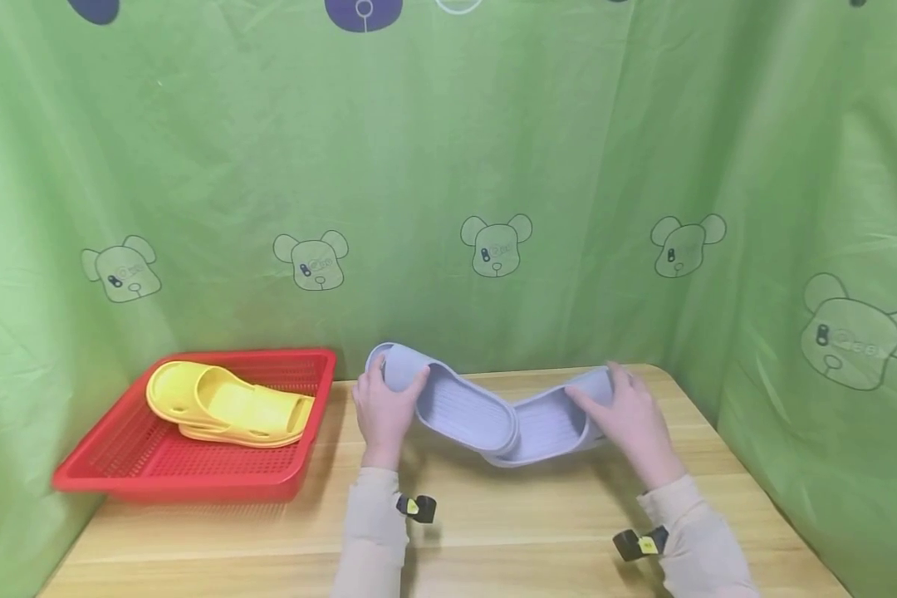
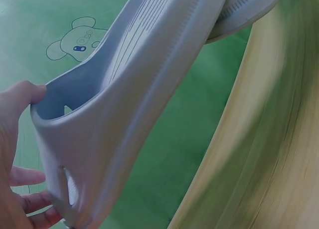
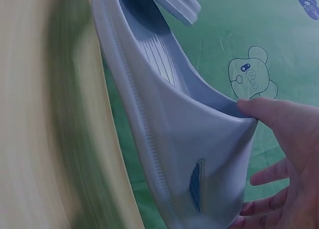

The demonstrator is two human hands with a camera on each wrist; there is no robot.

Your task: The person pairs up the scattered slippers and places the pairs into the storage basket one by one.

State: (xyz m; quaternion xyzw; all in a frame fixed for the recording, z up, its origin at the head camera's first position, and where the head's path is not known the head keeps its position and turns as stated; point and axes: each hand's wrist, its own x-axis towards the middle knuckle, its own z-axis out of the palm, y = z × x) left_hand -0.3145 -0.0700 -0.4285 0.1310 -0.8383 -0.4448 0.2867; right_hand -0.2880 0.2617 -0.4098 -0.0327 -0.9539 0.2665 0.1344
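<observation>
Two pale blue-grey slippers are held up over the wooden table, heels overlapping in the middle. My left hand (image 1: 385, 407) grips the left slipper (image 1: 467, 409) by its toe strap, thumb at the strap's opening edge and fingers round the outer side. The right slipper (image 1: 546, 425) is held the same way by my right hand (image 1: 634, 419). In the head view the left slipper's heel lies over the right one's heel. A slot in the strap shows on the left slipper (image 2: 119, 119) in the left wrist view, and likewise on the right slipper (image 3: 174, 114) in the right wrist view.
On the left of the wooden table (image 1: 493, 531) stands a red plastic basket (image 1: 194, 482). Yellow slippers (image 1: 232, 403) lie stacked in it, toes to the left. A green curtain (image 1: 419, 166) with bear prints hangs behind the table and along both sides.
</observation>
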